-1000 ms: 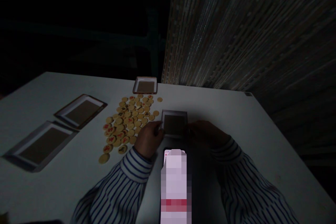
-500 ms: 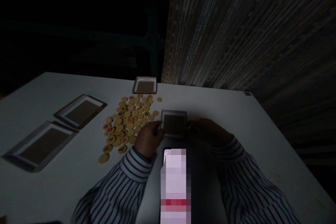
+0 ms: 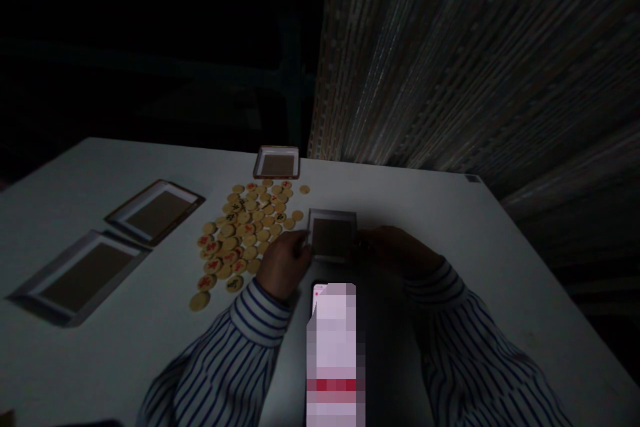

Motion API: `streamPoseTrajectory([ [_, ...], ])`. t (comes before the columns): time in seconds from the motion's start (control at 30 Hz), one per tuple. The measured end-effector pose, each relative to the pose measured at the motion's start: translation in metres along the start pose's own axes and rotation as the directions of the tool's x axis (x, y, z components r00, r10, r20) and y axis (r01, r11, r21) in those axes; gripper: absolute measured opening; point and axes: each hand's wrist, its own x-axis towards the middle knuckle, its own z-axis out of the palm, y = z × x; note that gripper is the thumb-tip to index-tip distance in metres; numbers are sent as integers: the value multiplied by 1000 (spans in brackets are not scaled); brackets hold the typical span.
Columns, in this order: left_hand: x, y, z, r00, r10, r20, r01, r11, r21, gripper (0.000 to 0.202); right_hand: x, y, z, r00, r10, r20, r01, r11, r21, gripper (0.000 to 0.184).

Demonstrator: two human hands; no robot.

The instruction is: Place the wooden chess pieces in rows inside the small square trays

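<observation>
A small shallow box (image 3: 332, 215) with pale walls and a brown bottom lies in the middle of the table, its inside facing up. My left hand (image 3: 284, 263) is closed on its left side, thumb and fingers at the wall. On the opposite side my right hand (image 3: 387, 247) grips the box's right wall; deep shadow partly hides those fingers. Left of my left hand spreads a loose heap of round wooden xiangqi pieces (image 3: 243, 217), some marked with red or black characters. Nearer me, a phone (image 3: 333, 340) with a lit, blurred-out screen lies between my forearms.
Two more shallow box parts, a brown-rimmed one (image 3: 196, 203) and a pale-walled one (image 3: 85, 317), lie at the left of the white table (image 3: 410, 190). Another brown-rimmed box part (image 3: 277, 149) sits by the far edge. A strand curtain (image 3: 400, 67) hangs behind the table.
</observation>
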Motion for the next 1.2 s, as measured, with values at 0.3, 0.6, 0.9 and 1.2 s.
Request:
streamPoseTrajectory([
  [0.3,-1,-1,-3,981,-21,-194,2,995,-100,30,-1,-4,-9,971,52,-233,-85,987,-137,23],
  [0.6,-1,2,-19,919,-163,-359,33,939,-343,30,-9,-17,-21,880,40,-473,-82,994,-69,24],
  [0.9,-22,2,-49,948,-153,-279,37,924,-381,37,-13,-26,-18,872,-16,-490,-1,999,-34,29],
  [1.2,-61,-25,-61,930,-228,-287,116,926,-359,44,-20,-45,-15,868,-72,-492,122,990,71,30],
])
